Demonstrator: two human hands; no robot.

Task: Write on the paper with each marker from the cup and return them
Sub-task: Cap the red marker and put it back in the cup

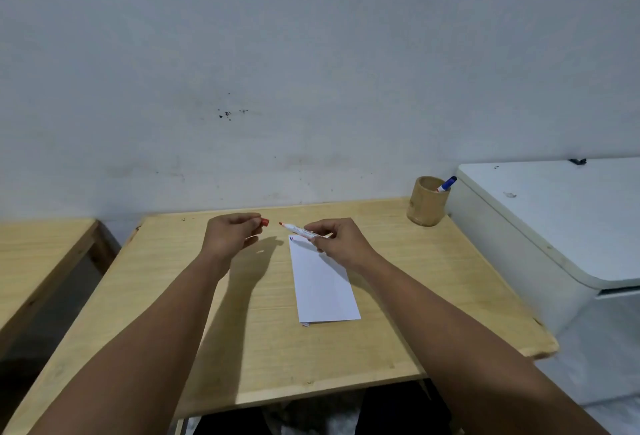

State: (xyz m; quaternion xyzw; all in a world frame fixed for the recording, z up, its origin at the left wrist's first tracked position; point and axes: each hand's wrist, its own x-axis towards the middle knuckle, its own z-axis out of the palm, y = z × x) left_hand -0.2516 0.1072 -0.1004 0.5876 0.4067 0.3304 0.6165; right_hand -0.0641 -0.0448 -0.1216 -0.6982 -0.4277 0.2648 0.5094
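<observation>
Wooden table (363, 348) | cup (427, 206) far right | white appliance (554, 227) beside

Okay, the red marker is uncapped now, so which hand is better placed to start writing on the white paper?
The right hand. It already grips the uncapped red marker just above the far end of the white paper. The left hand is occupied with the red cap, off to the paper's left.

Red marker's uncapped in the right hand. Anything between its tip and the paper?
Nothing visible. The red marker in the right hand sits just above the paper's far end, tip pointing left. The left hand holds the cap, off to the paper's left.
</observation>
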